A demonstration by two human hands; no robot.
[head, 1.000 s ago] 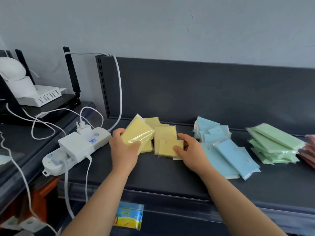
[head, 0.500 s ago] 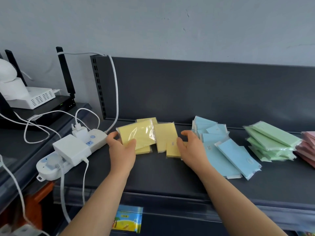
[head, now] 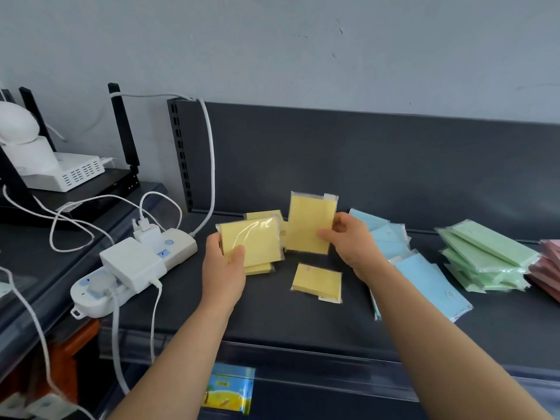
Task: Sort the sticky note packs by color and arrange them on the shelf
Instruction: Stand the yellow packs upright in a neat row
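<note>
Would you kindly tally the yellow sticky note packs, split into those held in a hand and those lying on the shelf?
In the left hand: 1, the glossy yellow pack
In the right hand: 1, the upright yellow pack
Lying on the shelf: 3 visible, the rear pack, the half-covered pack, the loose front pack
Total: 5 visible

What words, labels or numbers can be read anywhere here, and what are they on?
Nothing here can actually be read.
Loose yellow pack: small print near its far edge, too small to read.
Nearest blue pack: a tiny mark, blurred.
White sticker on the black router: print too blurred.
Picture pack at the bottom edge: a small yellow label, illegible.
</note>
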